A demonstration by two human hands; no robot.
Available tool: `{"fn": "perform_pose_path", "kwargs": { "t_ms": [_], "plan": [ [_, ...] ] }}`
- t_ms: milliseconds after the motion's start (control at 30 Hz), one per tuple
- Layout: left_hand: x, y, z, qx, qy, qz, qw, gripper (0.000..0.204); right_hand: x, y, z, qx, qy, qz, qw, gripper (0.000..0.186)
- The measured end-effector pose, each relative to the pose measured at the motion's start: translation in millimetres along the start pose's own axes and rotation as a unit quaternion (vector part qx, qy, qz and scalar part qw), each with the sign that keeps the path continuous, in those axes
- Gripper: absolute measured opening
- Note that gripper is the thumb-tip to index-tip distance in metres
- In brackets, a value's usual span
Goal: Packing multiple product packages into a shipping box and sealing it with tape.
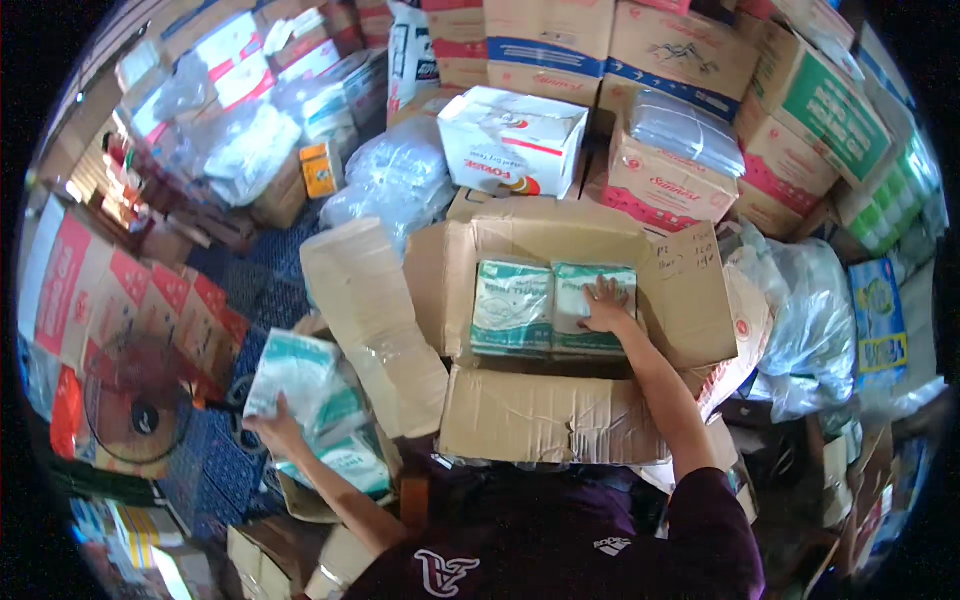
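Observation:
In front of me stands an open cardboard box (548, 415) with its flaps folded out. Two flat white-and-green plastic packets lie side by side in it, a left packet (512, 308) and a right packet (590, 345). My right hand (605, 305) rests on the right packet, its fingers spread. Off to the left, my left hand (275, 428) grips the lower edge of a similar packet (295, 365). That packet is above a smaller carton (300, 500), where more green-and-white packets (350, 460) lie. The fingers under its edge are partly hidden.
A long cardboard flap (365, 320) stands between the two boxes. Behind are a white carton (512, 145), stacked brown cartons (675, 50) and clear plastic bags (390, 170). A fan (143, 415) is at the left. More plastic bags (800, 320) are heaped at the right.

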State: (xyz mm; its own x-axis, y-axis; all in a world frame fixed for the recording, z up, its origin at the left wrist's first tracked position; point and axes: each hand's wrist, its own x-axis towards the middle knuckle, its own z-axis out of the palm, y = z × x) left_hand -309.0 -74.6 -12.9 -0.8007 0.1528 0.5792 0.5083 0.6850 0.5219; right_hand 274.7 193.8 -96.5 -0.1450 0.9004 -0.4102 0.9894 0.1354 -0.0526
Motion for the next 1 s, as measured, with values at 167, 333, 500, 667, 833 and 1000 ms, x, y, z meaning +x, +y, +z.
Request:
{"fn": "perform_pose_path", "kwargs": {
  "t_ms": [167,333,500,667,833,1000],
  "plan": [
    [-11,113,-58,-0.295,0.026,0.006,0.955,0.061,-7,15,-2,0.016,-0.011,0.011,1.000,0.099],
    [-1,151,-86,-0.587,0.035,-0.066,0.806,0.054,-7,10,-4,0.016,-0.018,0.019,1.000,0.096],
    [-30,205,-104,-0.569,-0.044,-0.201,0.796,0.062,-5,8,-8,0.014,-0.037,0.017,0.999,0.093],
    [-65,230,-82,-0.474,-0.198,-0.129,0.848,0.077,11,28,0,0.049,-0.050,-0.030,0.997,0.082],
    [-96,247,-60,-0.595,-0.298,-0.084,0.742,0.059,18,47,5,0.045,0.018,-0.070,0.996,0.069],
    [-121,253,-62,-0.570,-0.417,-0.045,0.707,0.061,12,23,-39,0.221,0.035,-0.134,0.966,0.060]
  ]
}}
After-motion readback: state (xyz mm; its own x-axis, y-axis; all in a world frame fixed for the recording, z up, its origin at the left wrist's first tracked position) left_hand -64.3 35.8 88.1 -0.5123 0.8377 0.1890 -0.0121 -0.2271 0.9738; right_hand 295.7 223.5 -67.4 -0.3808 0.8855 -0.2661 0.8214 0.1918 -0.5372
